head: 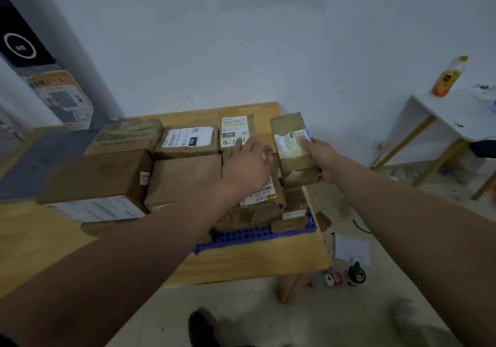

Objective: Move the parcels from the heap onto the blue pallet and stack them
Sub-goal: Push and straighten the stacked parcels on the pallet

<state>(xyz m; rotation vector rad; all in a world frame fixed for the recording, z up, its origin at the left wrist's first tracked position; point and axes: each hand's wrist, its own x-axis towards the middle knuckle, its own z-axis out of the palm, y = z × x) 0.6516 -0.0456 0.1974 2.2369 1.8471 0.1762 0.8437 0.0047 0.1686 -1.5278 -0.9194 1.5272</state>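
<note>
Several brown cardboard parcels are stacked on the blue pallet (241, 235), which lies on a wooden table (255, 263). My right hand (320, 158) grips a small brown parcel with a pale label (291, 145), held at the stack's right edge above lower parcels. My left hand (248, 162) reaches over the stack with fingers spread, resting on a parcel top next to a box labelled "4-3" (234, 131). A large box with a white label (94, 185) sits at the left, with more boxes (188, 139) behind.
A white side table (451, 115) with a yellow bottle (448, 76) stands at the right. Bottles (338, 278) and paper lie on the floor near the table leg. A printed carton (61, 96) leans at the back left. My shoe (201, 328) is below.
</note>
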